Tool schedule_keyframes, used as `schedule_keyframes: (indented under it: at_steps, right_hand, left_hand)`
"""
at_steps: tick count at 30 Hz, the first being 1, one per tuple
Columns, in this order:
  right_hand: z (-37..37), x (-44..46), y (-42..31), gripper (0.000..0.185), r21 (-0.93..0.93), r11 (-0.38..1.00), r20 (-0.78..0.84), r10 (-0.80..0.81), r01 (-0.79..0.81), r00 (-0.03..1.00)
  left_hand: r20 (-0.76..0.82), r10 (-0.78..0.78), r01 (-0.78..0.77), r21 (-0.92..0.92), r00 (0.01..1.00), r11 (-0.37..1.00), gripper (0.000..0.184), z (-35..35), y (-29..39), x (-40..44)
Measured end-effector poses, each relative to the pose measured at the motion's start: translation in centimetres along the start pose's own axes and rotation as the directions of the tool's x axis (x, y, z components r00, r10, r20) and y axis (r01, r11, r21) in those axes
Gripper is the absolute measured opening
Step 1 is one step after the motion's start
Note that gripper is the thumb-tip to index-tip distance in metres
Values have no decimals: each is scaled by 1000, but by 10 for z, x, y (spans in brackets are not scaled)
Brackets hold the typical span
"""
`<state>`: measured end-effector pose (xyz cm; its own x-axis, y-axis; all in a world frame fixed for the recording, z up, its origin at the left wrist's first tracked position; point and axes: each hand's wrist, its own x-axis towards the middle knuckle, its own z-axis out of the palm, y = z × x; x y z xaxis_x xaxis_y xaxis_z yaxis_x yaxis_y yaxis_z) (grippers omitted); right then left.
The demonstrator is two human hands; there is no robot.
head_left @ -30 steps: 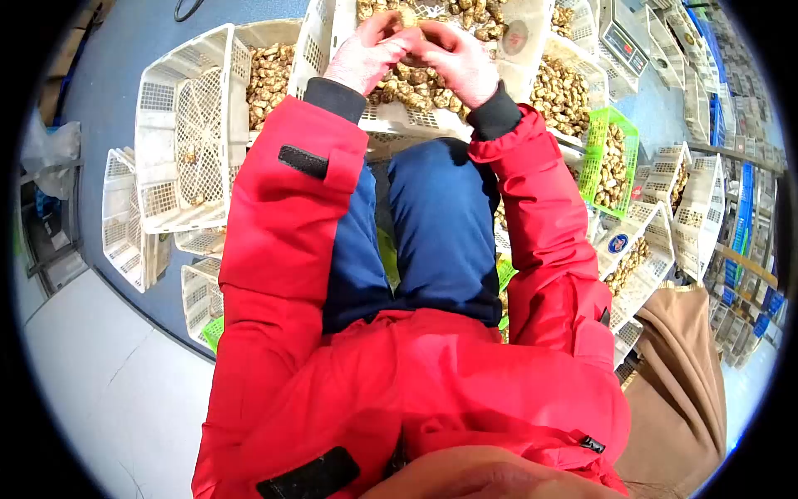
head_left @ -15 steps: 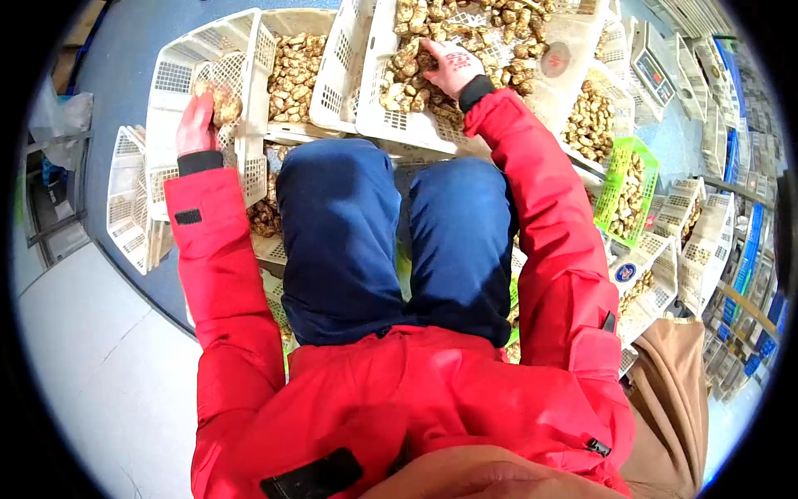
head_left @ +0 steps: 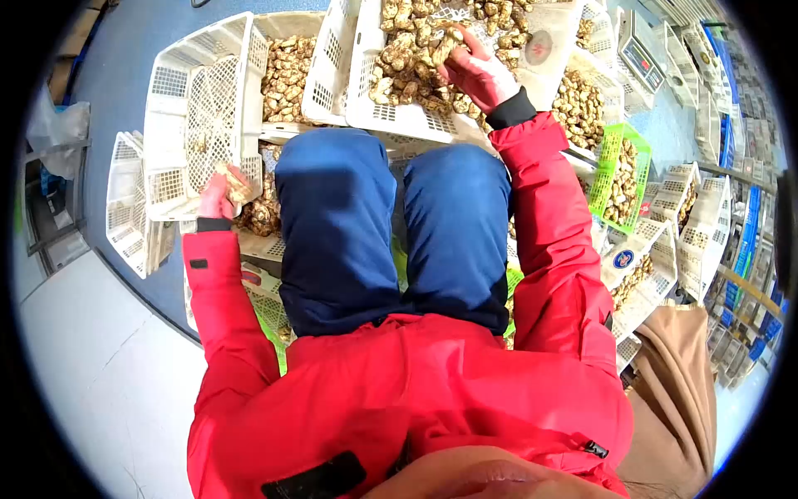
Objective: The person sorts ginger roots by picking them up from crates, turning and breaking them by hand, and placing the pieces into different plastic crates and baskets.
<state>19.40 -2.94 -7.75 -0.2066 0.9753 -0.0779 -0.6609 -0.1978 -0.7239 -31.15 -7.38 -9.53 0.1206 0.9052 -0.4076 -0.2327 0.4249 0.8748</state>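
My right hand (head_left: 482, 75) is closed around a pale brown mushroom (head_left: 447, 47), held over the large white crate (head_left: 407, 122) in front of my knees. Several more mushrooms (head_left: 403, 62) lie heaped in that crate under the hand. On the other side, my left hand (head_left: 218, 200) grips a mushroom (head_left: 238, 183) at the near right corner of a white basket (head_left: 170, 133). Part of the left-hand fingers is hidden behind what they hold.
A white crate of mushrooms (head_left: 287, 79) stands between the left basket and the large crate. To the right are a crate with sorted mushrooms (head_left: 578, 108), a green basket (head_left: 605, 170) and a digital scale (head_left: 642, 56). More white baskets (head_left: 702, 249) stand farther right.
My left hand has drawn back toward me from over the white basket, still with a mushroom. The right hand has come up from the heap and now holds a mushroom.
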Motion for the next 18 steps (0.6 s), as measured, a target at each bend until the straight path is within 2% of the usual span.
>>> schedule_keyframes:
  at_steps: [1, 2, 3, 5, 6, 7, 8, 9, 10, 11, 12, 13, 14, 15, 16, 17, 18]
  right_hand:
    - [-2, 0, 0, 63, -35, 999, 113, 29, -25, 993]
    - [6, -2, -1, 64, -49, 998, 60, 27, -24, 998]
    - [15, -4, -4, 63, -58, 998, 44, 24, -21, 999]
    - [29, -6, -11, 62, -77, 997, 11, 5, -4, 1000]
    - [32, -5, -11, 63, -55, 998, 6, -29, 29, 1000]
    - [36, -7, -12, 63, -76, 996, 5, -35, 35, 999]
    - [42, -7, -13, 62, -98, 994, 12, -38, 39, 999]
    - [50, -4, -17, 62, -120, 992, 25, -48, 51, 999]
    - [73, -7, -20, 60, -189, 978, -22, -98, 93, 995]
    - [88, -10, -21, 58, -234, 962, -40, -152, 139, 987]
    - [98, -10, -22, 56, -292, 945, -82, -177, 146, 981]
    - [107, -10, -23, 53, -350, 924, -123, -205, 151, 971]
    - [116, -12, -25, 48, -405, 898, -136, -246, 173, 960]
    - [121, -12, -27, 38, -422, 888, -131, -260, 184, 957]
    - [125, -17, -31, 34, -485, 846, -121, -314, 220, 942]
    - [126, -21, -35, 30, -546, 799, -110, -367, 253, 924]
    - [118, -23, -40, 26, -586, 768, -119, -396, 258, 911]
  left_hand:
    - [-20, -68, 71, 317, 997, 946, 38, -22, -23, -4]
    - [-41, -137, 134, 600, 990, 789, 41, -43, -46, -8]
    - [-27, -32, 37, 915, 999, 402, 45, -110, -105, 4]
    - [-152, -235, 257, 812, 960, 524, 46, -68, -85, -25]
    - [-124, -161, 189, 846, 979, 499, 44, -94, -100, -9]
    - [-152, -144, 209, 743, 978, 635, 40, -41, -50, -13]
    - [-65, 7, 37, 650, 998, 759, 37, -5, -18, -10]
    - [-66, -43, 77, 919, 997, 385, 37, 55, 41, -3]
    - [80, 55, -97, 777, 995, 622, 35, 94, 64, 4]
    - [148, 109, -180, 653, 983, 736, 39, 136, 79, 9]
    - [314, 89, -254, 536, 945, 805, 47, 178, 90, 18]
    - [419, 58, -250, 421, 906, 872, 55, 209, 87, 33]
    - [446, 52, -286, 475, 893, 832, 56, 250, 90, 34]
    - [472, 55, -303, 467, 880, 831, 49, 281, 88, 34]
    - [509, -158, -245, 635, 846, 732, 42, 298, 86, 54]
    - [532, -120, -145, 429, 838, 891, 36, 308, 70, 58]
    - [489, -109, -121, 415, 865, 902, 36, 316, 67, 56]
